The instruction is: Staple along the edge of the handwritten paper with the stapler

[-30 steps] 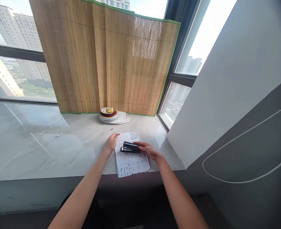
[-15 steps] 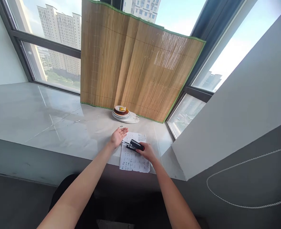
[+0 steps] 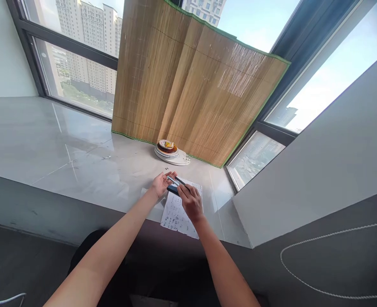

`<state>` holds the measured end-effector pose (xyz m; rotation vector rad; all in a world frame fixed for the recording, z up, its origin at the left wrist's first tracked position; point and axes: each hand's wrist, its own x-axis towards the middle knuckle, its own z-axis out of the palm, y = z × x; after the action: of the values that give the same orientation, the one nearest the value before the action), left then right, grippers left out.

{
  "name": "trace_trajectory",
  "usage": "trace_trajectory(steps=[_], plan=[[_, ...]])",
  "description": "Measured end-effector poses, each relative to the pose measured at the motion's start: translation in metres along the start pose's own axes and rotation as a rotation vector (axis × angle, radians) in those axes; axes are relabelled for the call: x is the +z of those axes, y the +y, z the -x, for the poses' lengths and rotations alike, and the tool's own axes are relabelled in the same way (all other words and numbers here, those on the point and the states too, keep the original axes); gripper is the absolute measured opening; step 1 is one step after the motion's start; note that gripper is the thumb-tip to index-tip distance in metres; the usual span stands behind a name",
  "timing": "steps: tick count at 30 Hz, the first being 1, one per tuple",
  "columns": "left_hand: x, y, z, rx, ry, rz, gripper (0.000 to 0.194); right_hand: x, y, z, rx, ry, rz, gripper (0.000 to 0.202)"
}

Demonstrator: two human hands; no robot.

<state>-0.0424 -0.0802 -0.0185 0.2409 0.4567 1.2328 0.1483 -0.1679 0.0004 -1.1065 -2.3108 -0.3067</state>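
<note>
My right hand (image 3: 192,202) is closed round several pens and markers (image 3: 175,186), whose ends point left over my other palm. My left hand (image 3: 161,184) is turned palm up with its fingers apart, close to the pen tips; whether they touch cannot be made out. Under the hands lies a white sheet of paper (image 3: 179,217) with rows of dark handwriting, near the ledge's front edge. Beyond the hands stands a stack of plates (image 3: 168,155) with a small yellow thing on top.
The pale glossy window ledge (image 3: 89,170) runs far to the left. A bamboo blind (image 3: 188,85) stands behind the plates, against the windows. A wall slopes down at the right, with a white cord (image 3: 303,279) hanging in front of it. Two tiny bits lie before the plates.
My right hand has turned over the pens and moved slightly left, bringing their tips over my left palm. The paper is tilted more, and the camera view has shifted.
</note>
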Motion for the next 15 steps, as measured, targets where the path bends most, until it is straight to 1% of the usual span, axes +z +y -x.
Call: trace_trajectory(steps=[3,5,7,9,11,12,13,15], plan=[[-0.002,-0.002,-0.005,-0.015,0.010,-0.001,0.030,0.002,0.002,0.003,0.061,0.012,-0.033,0.052],[-0.003,-0.002,-0.008,0.011,0.044,0.007,0.025,0.000,0.002,0.005,0.151,0.044,-0.099,0.049],[-0.002,-0.002,-0.011,0.085,0.094,0.019,0.027,-0.002,0.001,0.009,0.342,0.130,-0.175,0.044],[0.000,-0.001,-0.011,0.174,0.121,0.032,0.031,-0.001,-0.001,0.015,0.604,0.216,-0.259,0.040],[0.002,0.000,-0.009,0.250,0.082,0.016,0.030,0.003,-0.001,0.025,0.817,0.236,-0.355,0.043],[0.002,0.000,-0.008,0.281,0.044,-0.009,0.028,0.006,-0.001,0.030,0.883,0.228,-0.404,0.044],[0.003,0.000,-0.006,0.304,0.000,-0.042,0.027,0.009,0.001,0.035,0.923,0.218,-0.448,0.044],[0.004,-0.002,-0.004,0.318,-0.074,-0.123,0.027,0.014,0.006,0.043,0.946,0.199,-0.518,0.043]])
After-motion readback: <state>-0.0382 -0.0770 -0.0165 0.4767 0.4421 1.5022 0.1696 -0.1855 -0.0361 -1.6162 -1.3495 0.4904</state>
